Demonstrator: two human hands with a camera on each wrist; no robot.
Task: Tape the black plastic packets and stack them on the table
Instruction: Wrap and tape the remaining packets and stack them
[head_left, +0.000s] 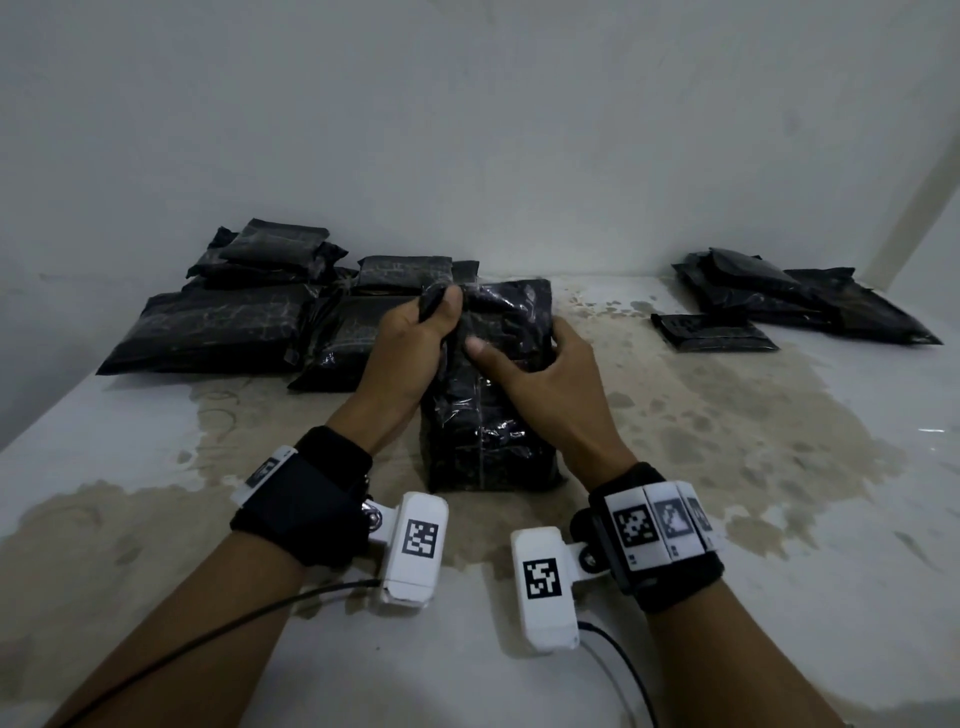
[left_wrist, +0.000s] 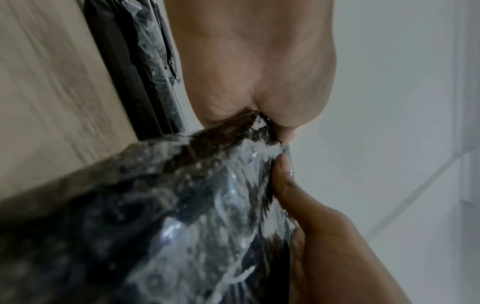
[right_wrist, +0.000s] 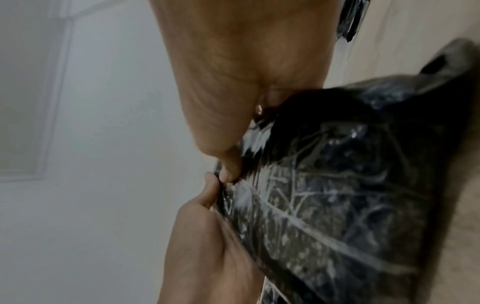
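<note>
Black packet mid-table, both hands gripping its far end, piles L & R.

Packets black w/ glossy clear tape; desk white w/ tan blotches; wrist bands black, tags b/w checks.

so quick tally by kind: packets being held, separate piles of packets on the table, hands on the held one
held packet: 1
piles of packets: 2, left pile, right pile
hands on it: 2, left hand, right hand
total: 5
</note>
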